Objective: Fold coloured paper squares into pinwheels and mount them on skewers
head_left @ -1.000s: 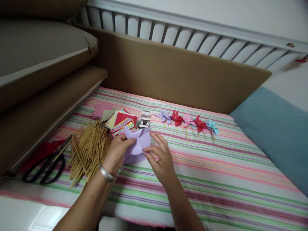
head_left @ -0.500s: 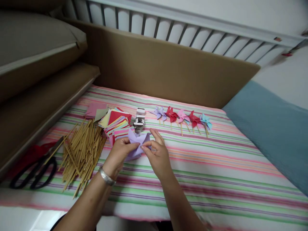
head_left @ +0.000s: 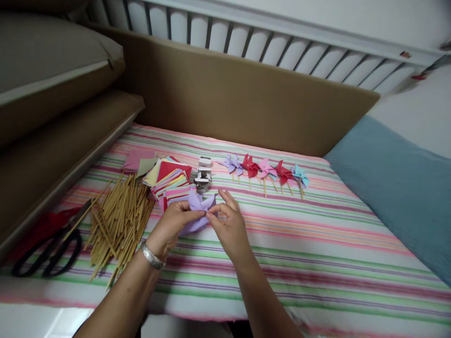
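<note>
Both hands meet over the striped cloth [head_left: 317,244], and between them sits the lilac paper [head_left: 198,206], folded into pinwheel shape. The left hand [head_left: 172,225] pinches it from the left, thumb on top, fingers curled under; the right hand [head_left: 229,227] closes thumb and forefinger on its middle from the right, the other fingers fanned loose. So the paper lies dead centre, just beyond the knuckles, touching both hands, neither one nearer. Its points spread roughly evenly; no clear long axis. Just left, a heap of wooden sticks [head_left: 118,218], too many to count, running near to far. One stack of coloured paper squares [head_left: 171,180] beyond the left hand, one small stapler [head_left: 203,174] right of it. Farther right, five finished pinwheels [head_left: 266,170] in a row: lilac, red, pink, red, blue. One pair of black scissors [head_left: 47,253] at the left edge.
</note>
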Demonstrator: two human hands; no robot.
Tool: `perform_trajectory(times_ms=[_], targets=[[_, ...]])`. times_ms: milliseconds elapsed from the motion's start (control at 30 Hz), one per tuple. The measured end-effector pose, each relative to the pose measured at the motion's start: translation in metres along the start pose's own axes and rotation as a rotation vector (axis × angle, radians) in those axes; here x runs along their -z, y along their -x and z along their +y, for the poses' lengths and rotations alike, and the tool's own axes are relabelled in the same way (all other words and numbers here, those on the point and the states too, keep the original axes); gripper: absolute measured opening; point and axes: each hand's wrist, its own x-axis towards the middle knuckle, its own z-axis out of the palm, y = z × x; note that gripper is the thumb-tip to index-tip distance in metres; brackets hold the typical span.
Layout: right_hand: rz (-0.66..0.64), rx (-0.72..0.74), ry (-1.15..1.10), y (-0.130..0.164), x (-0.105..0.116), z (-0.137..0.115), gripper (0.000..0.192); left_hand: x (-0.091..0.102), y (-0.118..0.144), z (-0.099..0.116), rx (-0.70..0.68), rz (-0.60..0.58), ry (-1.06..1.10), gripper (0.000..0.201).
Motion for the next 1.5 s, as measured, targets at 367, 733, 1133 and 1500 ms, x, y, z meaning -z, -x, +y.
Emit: perform_trajectory(times_ms=[367,733,1133,1500], targets=[[-0.145,0.088,0.083,-0.005,0.033,-0.011,0.05,0.001,-0.001,0.0,-0.078,-0.077,-0.382,0.005],[-0.386,-0.014,-0.112,-0.002,0.037,-0.012,0.048,-0.007,0.004,0.002,-0.121,-0.288,-0.408,0.012],[-0.033,-0.381,-0.615,-0.013,0.023,-0.005,0.058,-0.024,0.006,-0.006,-0.03,-0.075,0.155,0.033],[-0.034,-0.352,-0.698,-0.005,0.002,-0.002,0.047,-0.024,-0.001,-0.013,-0.065,0.095,0.258,0.02]])
